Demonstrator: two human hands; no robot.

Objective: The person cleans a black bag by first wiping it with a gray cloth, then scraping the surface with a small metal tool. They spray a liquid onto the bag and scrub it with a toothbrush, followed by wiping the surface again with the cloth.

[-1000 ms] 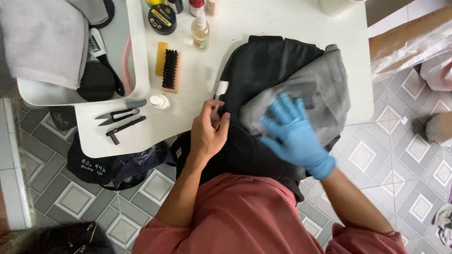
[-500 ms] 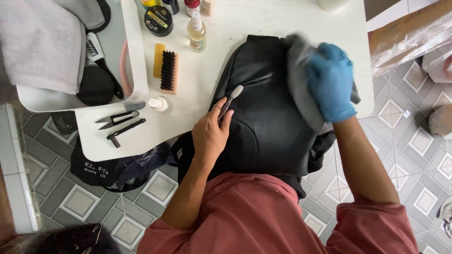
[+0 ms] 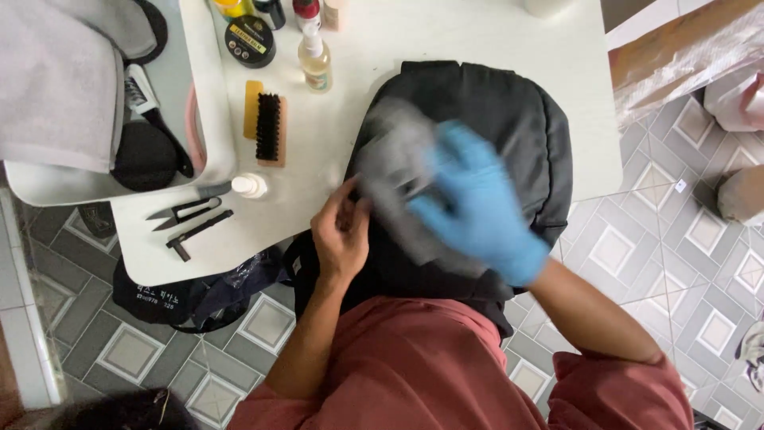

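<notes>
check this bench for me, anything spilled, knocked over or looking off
Nothing looks spilled or damaged. One small white bottle lies on its side near the table's front edge, by the scissors. The black backpack overhangs the table edge toward the person. The gloved right hand and its grey cloth are motion-blurred.

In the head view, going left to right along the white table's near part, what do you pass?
Small black metal snips → small white cap-shaped bottle → bare left hand on the black backpack's edge → crumpled grey cloth → blue-gloved right hand, blurred, over the black backpack → bare white table edge.
</notes>
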